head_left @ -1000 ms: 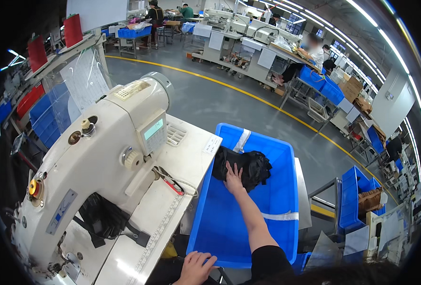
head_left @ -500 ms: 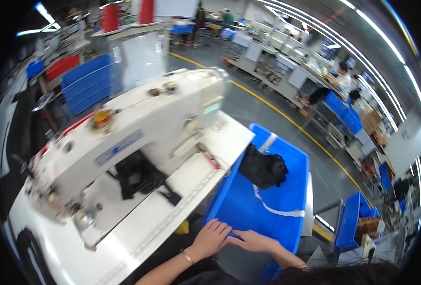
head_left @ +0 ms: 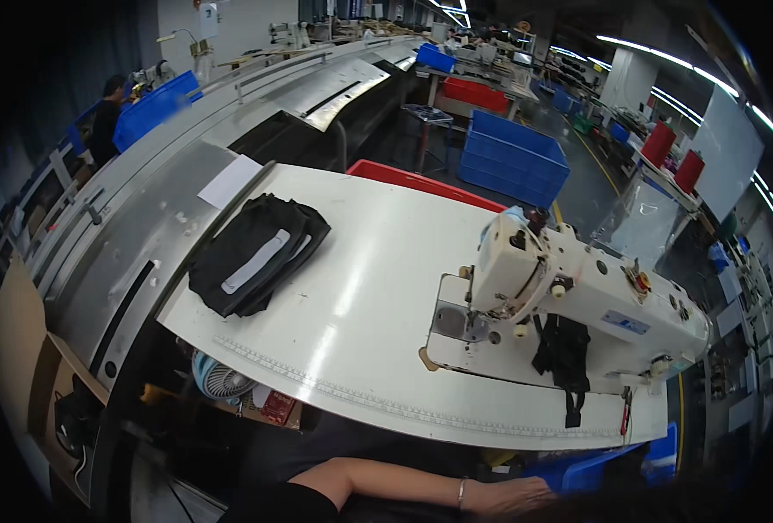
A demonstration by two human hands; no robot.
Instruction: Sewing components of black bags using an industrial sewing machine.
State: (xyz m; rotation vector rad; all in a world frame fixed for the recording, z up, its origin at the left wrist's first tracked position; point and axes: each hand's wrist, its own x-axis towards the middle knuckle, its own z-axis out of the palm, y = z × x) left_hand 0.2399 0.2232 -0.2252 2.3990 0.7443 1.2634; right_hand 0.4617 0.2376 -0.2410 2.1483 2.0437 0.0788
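Note:
At the lower edge my left hand [head_left: 510, 495], with a bracelet at the wrist, lies palm down beside the blue bin [head_left: 597, 471]. Its fingers look stretched out and flat, with nothing seen in them. My right hand is out of view. Above stands a white sewing machine [head_left: 600, 279] on a white table [head_left: 378, 261]. A black fabric piece with a strap [head_left: 564, 349] lies under the machine's arm. On the left part of the table rests a stack of folded black fabric [head_left: 260, 248] with a pale grey strip on top.
A metal rail bench [head_left: 160, 235] runs along the left. Behind the table are a red bin [head_left: 421, 185], a large blue crate [head_left: 513, 157] and red thread cones [head_left: 658, 144]. Below the table edge sits a small fan [head_left: 223, 379]. Another person [head_left: 106, 122] is at far left.
The view has swung left, bringing the folded black stack and the rail bench into sight. My right hand, which was touching my left at the bin, has left the picture.

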